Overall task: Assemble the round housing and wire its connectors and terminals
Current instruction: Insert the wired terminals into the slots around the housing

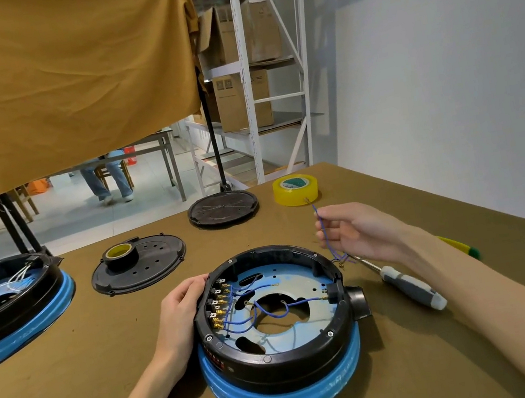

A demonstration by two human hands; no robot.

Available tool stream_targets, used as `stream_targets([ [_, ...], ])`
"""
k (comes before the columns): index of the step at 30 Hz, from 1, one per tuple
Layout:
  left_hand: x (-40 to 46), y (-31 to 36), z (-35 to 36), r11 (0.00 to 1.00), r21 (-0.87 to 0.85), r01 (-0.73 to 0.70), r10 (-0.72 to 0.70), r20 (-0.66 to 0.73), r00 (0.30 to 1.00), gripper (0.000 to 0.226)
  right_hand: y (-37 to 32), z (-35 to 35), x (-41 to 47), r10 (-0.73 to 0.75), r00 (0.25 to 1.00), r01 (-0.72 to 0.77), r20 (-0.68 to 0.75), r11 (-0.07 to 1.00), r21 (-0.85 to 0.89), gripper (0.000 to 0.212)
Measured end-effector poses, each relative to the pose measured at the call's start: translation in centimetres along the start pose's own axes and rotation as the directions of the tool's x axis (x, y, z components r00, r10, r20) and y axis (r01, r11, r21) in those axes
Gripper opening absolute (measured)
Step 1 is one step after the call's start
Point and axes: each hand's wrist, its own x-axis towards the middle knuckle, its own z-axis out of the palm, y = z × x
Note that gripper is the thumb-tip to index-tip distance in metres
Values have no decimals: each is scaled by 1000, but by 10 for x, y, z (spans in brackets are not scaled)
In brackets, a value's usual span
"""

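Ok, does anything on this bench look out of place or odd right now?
Nothing looks damaged or spilled. One small oddity: a roll of black tape sits on top of the loose black cover behind the open housing, so it must come off before that cover gets fitted.

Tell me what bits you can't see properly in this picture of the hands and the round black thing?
All in the head view:
- Second round black housing: cut off by the left edge.
- Yellow-green tool: mostly hidden behind the right forearm.
- Left hand: fingertips hidden behind the rim of the round black housing on the blue base.
- Thin blue wire in the right hand: end terminals too small to read.
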Motion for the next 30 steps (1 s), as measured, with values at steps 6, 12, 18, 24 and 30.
stream_targets([
  [6, 0, 1, 1, 1000, -1, 1, -1, 2, 1000, 27, 11, 59, -26, -530, 833, 414, 158, 410, -812, 11],
  [12, 0, 2, 1, 1000, 5, 4, -4, -2, 1000, 26, 21, 92, -53, -546, 766, 586, 339, 376, -718, 15],
  [18, -1, 3, 2, 1000, 1, 11, -11, -1, 1000, 25, 25, 101, -61, -564, 718, 663, 408, 375, -648, 5],
  [24, -1, 4, 3, 1000, -9, 22, -22, 0, 1000, 25, 26, 103, -58, -577, 665, 690, 475, 231, -686, 4],
  [30, 0, 3, 2, 999, -28, 17, -17, -1, 1000, 24, 35, 117, -42, -489, 744, 625, 454, 270, -732, 12],
])
